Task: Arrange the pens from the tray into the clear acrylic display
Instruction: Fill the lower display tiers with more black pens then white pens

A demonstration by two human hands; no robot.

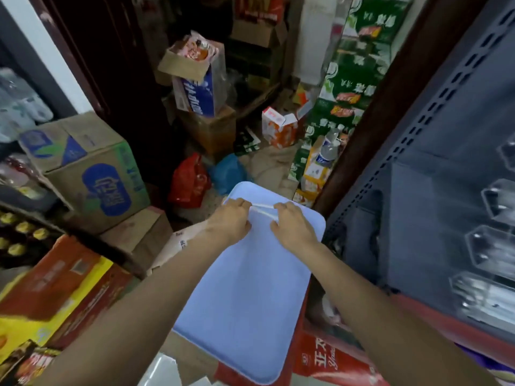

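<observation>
A pale blue tray [245, 302] lies in front of me on stacked boxes. At its far end lie a few white pens [263, 210], blurred by motion. My left hand [232, 218] has its fingers curled round the pens' left ends. My right hand [291, 222] grips their right ends. Both hands rest low over the tray's far part. The clear acrylic display [490, 246] stands at the right on a dark shelf, with several transparent compartments, some holding light-coloured items.
Cardboard boxes [83, 168] stack at the left, and red and yellow cartons [55, 288] sit near my left arm. Red and blue bags [192, 179] lie on the floor beyond the tray. Green cartons [348, 87] rise at the back right beside a dark perforated shelf upright [418, 121].
</observation>
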